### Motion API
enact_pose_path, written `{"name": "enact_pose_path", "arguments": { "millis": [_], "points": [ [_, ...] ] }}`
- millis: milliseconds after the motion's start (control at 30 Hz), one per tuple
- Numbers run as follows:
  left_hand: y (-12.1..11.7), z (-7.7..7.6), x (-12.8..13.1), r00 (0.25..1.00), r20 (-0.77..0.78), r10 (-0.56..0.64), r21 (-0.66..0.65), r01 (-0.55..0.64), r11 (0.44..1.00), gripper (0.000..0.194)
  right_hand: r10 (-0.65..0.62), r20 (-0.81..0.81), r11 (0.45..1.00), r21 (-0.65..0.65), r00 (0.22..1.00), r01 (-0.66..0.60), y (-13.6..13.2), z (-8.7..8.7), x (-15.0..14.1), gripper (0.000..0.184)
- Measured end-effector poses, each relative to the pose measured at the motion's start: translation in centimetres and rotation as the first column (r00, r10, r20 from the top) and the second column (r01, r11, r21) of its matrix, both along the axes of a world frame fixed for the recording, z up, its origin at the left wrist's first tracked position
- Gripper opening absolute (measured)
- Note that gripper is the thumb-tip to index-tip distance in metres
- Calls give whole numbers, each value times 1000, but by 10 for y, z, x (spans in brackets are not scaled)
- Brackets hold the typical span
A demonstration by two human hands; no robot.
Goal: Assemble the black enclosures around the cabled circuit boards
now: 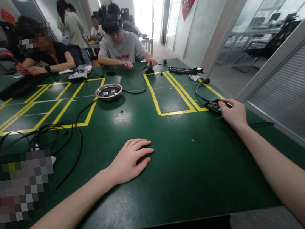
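My left hand (132, 159) lies palm down on the green table (163, 189), fingers spread and holding nothing. Over at the right edge, my right hand (234, 113) has its thumb and fingers closed on the near side of a small dark circuit board (213, 107). The board sits low at the table surface; whether it touches the top I cannot tell. A black cable (197, 91) runs from it to a round black end piece (206, 81). My fingers hide the board's right part.
A steel bowl (98, 95) holds small metal parts. Black cables (80, 140) coil at left beside a pixelated area. Yellow tape (176, 112) marks rectangles. A black elongated tool (182, 70) lies far right. A person in a grey shirt (119, 46) sits opposite; another person (58, 57) sits far left.
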State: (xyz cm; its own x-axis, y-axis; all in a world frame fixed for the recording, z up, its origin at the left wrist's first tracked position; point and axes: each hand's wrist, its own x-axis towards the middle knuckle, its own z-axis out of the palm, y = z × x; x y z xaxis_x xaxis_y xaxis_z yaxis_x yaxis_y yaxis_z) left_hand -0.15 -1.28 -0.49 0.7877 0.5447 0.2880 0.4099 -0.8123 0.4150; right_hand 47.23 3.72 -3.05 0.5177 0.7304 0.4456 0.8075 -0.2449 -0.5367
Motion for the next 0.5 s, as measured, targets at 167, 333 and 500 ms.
{"name": "enact_pose_path", "arguments": {
  "millis": [167,333,500],
  "points": [
    [0,1,0,1000,-12,-6,0,6,1000,28,-56,-61,995,73,997,60,-5,12,-15,32],
    [0,1,0,999,-31,-10,11,11,1000,28,-39,-115,997,69,993,47,-9,22,-21,43],
    [0,1,-1,999,-36,-16,17,17,1000,28,-18,-104,997,76,994,26,-13,30,-21,62]
  ]
}}
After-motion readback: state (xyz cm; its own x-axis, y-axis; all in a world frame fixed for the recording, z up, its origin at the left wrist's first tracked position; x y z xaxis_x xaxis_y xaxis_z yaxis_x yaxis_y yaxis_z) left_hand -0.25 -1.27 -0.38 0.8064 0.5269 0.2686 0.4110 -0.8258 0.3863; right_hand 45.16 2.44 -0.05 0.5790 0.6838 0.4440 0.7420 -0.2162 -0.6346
